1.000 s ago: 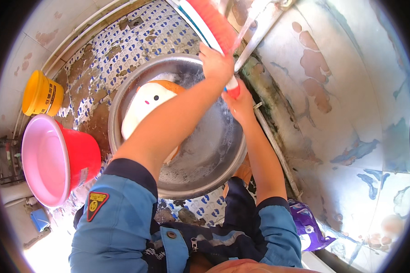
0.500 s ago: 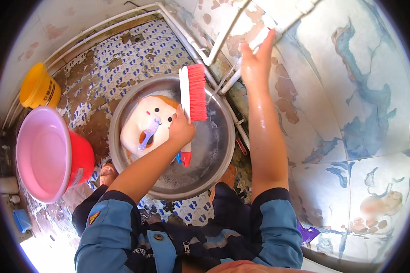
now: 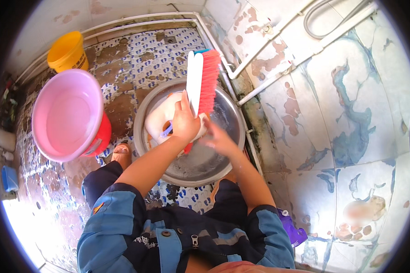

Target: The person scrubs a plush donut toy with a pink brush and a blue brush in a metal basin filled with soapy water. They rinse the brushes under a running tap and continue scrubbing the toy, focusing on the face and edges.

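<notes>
Brush point(image 3: 200, 82) in left hand point(image 3: 185, 122); lengthwise, bristles rightward

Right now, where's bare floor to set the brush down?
Bare tiled floor lies between the yellow bucket, the pink basin and the metal basin. Crowded: inside the metal basin, with both hands, the brush and a white item.
</notes>
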`<state>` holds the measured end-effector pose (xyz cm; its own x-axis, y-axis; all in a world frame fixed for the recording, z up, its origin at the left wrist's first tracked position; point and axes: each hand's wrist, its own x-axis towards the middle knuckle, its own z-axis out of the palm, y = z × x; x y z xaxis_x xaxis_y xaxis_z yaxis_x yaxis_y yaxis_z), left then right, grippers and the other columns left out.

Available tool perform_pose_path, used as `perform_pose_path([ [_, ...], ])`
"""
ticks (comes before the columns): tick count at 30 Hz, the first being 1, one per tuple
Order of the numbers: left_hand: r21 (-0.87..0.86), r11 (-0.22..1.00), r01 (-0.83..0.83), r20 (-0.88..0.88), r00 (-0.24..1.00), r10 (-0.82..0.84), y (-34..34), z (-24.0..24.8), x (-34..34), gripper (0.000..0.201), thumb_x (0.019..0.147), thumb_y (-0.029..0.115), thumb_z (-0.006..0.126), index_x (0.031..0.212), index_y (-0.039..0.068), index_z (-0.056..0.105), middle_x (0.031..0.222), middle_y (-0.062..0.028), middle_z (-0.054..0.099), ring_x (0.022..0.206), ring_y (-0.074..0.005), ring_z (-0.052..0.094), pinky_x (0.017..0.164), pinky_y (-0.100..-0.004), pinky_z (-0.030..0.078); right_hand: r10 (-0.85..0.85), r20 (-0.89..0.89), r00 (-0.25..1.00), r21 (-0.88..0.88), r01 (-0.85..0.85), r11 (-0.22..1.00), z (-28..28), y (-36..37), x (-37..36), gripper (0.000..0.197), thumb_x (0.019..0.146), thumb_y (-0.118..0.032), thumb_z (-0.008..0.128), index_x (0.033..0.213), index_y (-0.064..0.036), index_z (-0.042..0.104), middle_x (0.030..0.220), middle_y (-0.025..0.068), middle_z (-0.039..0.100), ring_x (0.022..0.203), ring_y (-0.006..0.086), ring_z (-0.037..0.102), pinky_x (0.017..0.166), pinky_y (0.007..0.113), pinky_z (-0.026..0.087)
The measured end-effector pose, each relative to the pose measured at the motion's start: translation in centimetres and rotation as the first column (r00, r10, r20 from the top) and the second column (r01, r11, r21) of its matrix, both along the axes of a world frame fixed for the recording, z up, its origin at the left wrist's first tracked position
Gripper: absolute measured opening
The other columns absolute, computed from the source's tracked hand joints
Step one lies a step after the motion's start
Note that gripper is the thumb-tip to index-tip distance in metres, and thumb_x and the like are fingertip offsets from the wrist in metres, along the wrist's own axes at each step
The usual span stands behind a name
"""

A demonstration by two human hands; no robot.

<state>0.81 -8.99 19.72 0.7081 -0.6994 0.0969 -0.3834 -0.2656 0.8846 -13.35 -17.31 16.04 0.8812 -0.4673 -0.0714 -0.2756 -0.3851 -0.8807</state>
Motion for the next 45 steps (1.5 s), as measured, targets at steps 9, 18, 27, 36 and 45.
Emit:
perform_pose_path([
  [9, 0.028, 0.985, -0.17, -0.308, 0.936, 0.17, 4.2, -1.6, -1.5, 0.091, 0.07, 0.024, 0.066, 0.137, -0.003, 0.011, 0.12, -0.0361, 0.039, 0.111, -0.0479, 0.043, 0.096, -0.0462, 0.039, -0.037, 0.034, 0.999, 0.762, -0.002, 0.648, 2.9, 9.6, 2.2, 0.067, 0.071, 0.003, 0.063, 0.131, -0.0001, 0.034, 0.117, 0.0125, 0.054, 0.099, 0.0192, 0.058, 0.08, 0.029, 0.049],
  [18, -0.009, 0.976, 0.216, -0.5, 0.844, -0.191, 7.9, 0.9, 2.3, 0.084, 0.072, 0.041, 0.071, 0.132, -0.004, 0.034, 0.117, -0.0216, 0.054, 0.109, -0.0292, 0.054, 0.093, -0.0327, 0.043, -0.255, -0.075, 0.964, -0.241, 0.231, 0.943, 12.5, 1.6, 0.7, 0.048, 0.067, -0.005, 0.064, 0.112, -0.0026, 0.05, 0.082, 0.0036, 0.055, 0.074, 0.0134, 0.056, 0.067, 0.03, 0.048],
  [27, -0.156, 0.976, -0.149, -0.823, 0.566, -0.046, 11.3, -2.1, 10.3, 0.048, 0.077, 0.024, 0.068, 0.117, 0.001, 0.051, 0.109, -0.0141, 0.055, 0.102, -0.0235, 0.051, 0.085, -0.0353, 0.042, -0.306, -0.867, 0.392, -0.425, -0.265, 0.865, 11.2, -2.3, -2.0, 0.03, 0.058, -0.023, 0.07, 0.081, -0.0048, 0.066, 0.076, 0.0119, 0.067, 0.067, 0.0238, 0.065, 0.061, 0.036, 0.051],
  [36, -0.285, 0.949, -0.134, -0.813, 0.559, -0.165, 11.9, -3.2, 13.9, 0.043, 0.077, 0.02, 0.067, 0.113, 0.002, 0.054, 0.097, -0.0087, 0.056, 0.085, -0.0165, 0.049, 0.071, -0.0286, 0.041, -0.416, -0.346, 0.841, -0.639, 0.113, 0.761, 18.9, 0.6, -4.5, 0.044, 0.064, -0.016, 0.068, 0.104, -0.0035, 0.058, 0.078, 0.0117, 0.064, 0.07, 0.0229, 0.062, 0.062, 0.036, 0.05],
  [45, -0.318, 0.947, 0.04, -0.769, 0.574, -0.282, 7.5, -7.4, 11.9, 0.038, 0.086, 0.023, 0.057, 0.117, 0.0, 0.055, 0.11, -0.0088, 0.06, 0.102, -0.0205, 0.056, 0.085, -0.0325, 0.045, -0.497, -0.772, 0.395, -0.63, -0.381, 0.676, 14.0, 7.9, -8.6, 0.023, 0.061, -0.037, 0.066, 0.078, -0.0225, 0.067, 0.074, 0.0061, 0.065, 0.073, 0.0267, 0.064, 0.061, 0.041, 0.049],
])
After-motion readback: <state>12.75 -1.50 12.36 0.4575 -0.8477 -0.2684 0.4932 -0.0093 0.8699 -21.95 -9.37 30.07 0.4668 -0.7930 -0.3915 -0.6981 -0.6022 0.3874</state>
